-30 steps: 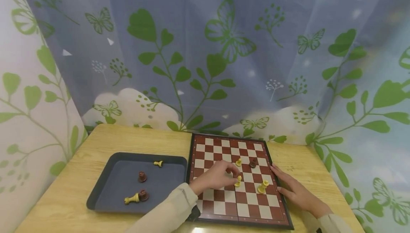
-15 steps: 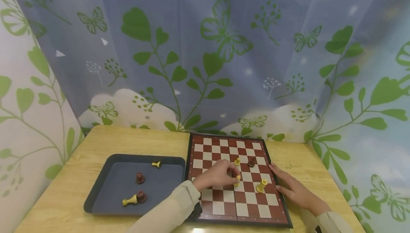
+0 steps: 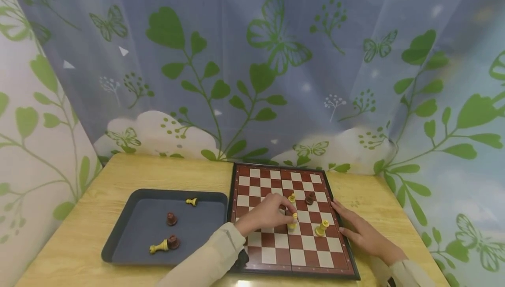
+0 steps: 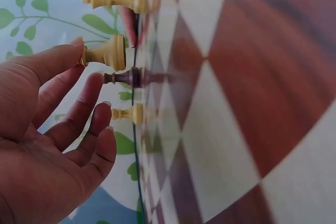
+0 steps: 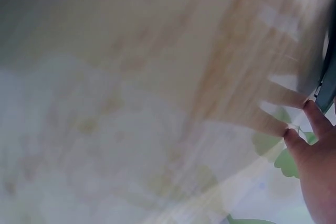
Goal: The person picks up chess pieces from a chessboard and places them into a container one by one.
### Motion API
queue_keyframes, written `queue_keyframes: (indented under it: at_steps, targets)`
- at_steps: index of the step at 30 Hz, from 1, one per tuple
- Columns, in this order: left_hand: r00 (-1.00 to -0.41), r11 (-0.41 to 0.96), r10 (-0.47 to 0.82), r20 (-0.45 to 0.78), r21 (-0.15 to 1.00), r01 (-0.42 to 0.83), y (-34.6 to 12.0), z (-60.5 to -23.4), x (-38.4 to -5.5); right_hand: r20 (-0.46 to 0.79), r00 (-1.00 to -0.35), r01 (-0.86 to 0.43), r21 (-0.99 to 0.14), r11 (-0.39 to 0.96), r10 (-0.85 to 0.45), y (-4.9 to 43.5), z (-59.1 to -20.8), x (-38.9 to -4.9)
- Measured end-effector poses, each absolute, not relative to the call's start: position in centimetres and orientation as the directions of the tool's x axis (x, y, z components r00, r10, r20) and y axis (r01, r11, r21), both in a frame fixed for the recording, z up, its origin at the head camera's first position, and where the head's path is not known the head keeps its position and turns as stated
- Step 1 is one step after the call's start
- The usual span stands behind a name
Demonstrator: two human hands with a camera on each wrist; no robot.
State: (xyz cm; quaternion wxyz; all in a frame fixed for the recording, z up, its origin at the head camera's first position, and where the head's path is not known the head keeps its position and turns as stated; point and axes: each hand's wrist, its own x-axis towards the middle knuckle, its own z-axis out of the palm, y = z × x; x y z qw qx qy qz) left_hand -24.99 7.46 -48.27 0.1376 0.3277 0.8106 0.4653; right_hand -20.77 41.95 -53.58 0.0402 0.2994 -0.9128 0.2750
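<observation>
In the head view my left hand (image 3: 270,211) pinches a yellow chess piece (image 3: 292,224) between thumb and index finger, over the middle of the red-and-white chessboard (image 3: 270,255). The left wrist view shows the base of this piece (image 4: 111,53) just off the board; fingers cover its top. The other left fingers are loosely bent. Beyond it stand a yellow pawn (image 3: 292,198), a dark chess piece (image 3: 310,198) and a tall yellow chess piece with a crown-like top (image 3: 321,228). My right hand (image 3: 364,236) rests with extended fingers against the board's right edge.
Left of the board lies a dark grey tray (image 3: 130,230). It holds a small yellow pawn (image 3: 191,202), a yellow piece on its side (image 3: 158,246) and two dark pieces, one upper (image 3: 171,219), one lower (image 3: 173,242). A patterned curtain (image 3: 236,59) hangs behind the wooden table (image 3: 189,171).
The head view has shifted slightly. My left fingers have moved a little on the yellow chess piece, and more of it shows now. My right hand stays at the board's edge.
</observation>
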Motion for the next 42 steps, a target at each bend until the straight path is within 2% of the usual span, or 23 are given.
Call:
queue_keyframes:
  at_steps: [7,16,24,42]
  targets:
    - [-0.774,0.337,0.626,0.097,0.861,0.381,6.8,-47.3,-25.1,0.248,-0.814,-0.575,-0.468,0.671,-0.525,41.8,-53.4,-20.9]
    - [-0.777,0.267,0.614,0.142,0.888,0.374,6.1,-47.6,-24.7,0.209,-0.831,-0.544,-0.503,0.672,-0.516,41.9,-53.3,-20.9]
    - [-0.791,0.295,0.595,0.143,0.876,0.380,5.5,-47.9,-24.0,0.219,-0.824,-0.553,-0.516,0.655,-0.523,42.1,-53.2,-20.7]
    - [-0.821,0.233,0.552,0.148,0.917,0.322,3.8,-47.7,-22.6,0.203,-0.836,-0.533,-0.521,0.667,-0.509,42.1,-53.6,-20.8]
